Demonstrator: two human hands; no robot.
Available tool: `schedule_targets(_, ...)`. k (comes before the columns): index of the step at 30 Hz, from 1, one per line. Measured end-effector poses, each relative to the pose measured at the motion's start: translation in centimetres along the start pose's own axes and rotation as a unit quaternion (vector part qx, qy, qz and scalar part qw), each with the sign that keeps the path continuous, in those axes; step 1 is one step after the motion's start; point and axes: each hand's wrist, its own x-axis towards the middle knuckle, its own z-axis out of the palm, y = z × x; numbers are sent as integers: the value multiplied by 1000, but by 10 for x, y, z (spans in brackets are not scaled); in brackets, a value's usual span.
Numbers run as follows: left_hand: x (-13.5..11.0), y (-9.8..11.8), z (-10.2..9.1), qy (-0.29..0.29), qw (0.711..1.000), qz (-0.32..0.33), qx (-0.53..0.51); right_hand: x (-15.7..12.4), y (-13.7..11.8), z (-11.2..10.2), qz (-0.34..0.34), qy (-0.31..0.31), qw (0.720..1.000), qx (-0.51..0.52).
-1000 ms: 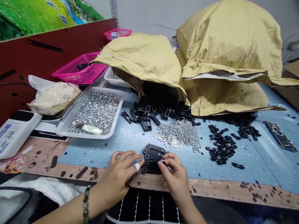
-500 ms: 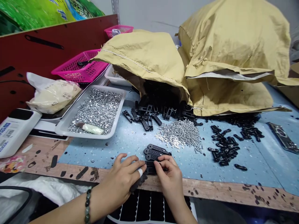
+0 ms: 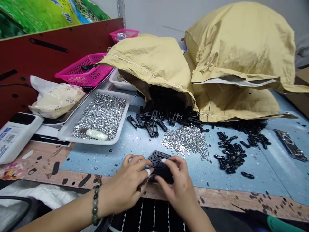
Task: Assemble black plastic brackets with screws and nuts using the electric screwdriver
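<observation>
A row of flat black plastic arms with textured faces [image 3: 160,154] lies at the front edge of the table, between my hands. My left hand [image 3: 129,180], with a white band on one finger, is curled at the row's left end. Its fingers are bent together, and what they close on is hidden beneath them. My right hand [image 3: 180,180] spans the near part of the row, thumb and index finger spread apart, fingertips touching the black pieces. Smooth dark pieces [image 3: 164,174] show between the two hands, partly covered by the fingers.
Beyond lie a pile of silver screws and nuts [image 3: 190,140], forked black parts [image 3: 154,122] spilling from a paper sack [image 3: 149,54], and small black links [image 3: 231,154]. A white tray of nuts [image 3: 101,112] stands left. Below the edge is a black-strip sheet [image 3: 147,214].
My right thumb and index finger have spread apart from a pinch over the black pieces. My left hand has shifted slightly right. The view has tilted a little.
</observation>
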Motion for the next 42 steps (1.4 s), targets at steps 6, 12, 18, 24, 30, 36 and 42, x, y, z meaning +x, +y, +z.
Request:
schedule_targets(6, -3, -9, -1, 65, 997, -18, -34, 6, -5, -6, 32, 20, 975, 221)
schedule_targets(12, -3, -19, 10, 23, 995, 50, 80, 16, 17, 10, 254, 40, 913, 318)
schedule_targets(18, -2, -18, 13, -22, 990, 66, 120, 19, 18, 16, 258, 41, 926, 272)
schedule_targets(24, 2, -15, 11, -31, 994, 51, 96, 17, 18, 17, 235, 12, 942, 239)
schedule_targets(30, 16, -13, 9, -39, 996, 38, 68, 18, 26, 14, 142, -19, 989, 27)
schedule_targets(36, 19, -7, -5, -12, 1000, 26, -3, 19, 8, -6, -5, -16, 1000, 14)
schedule_targets(42, 12, -19, -6, 31, 996, -32, -78, 20, -8, -13, -1, 1, 974, 225)
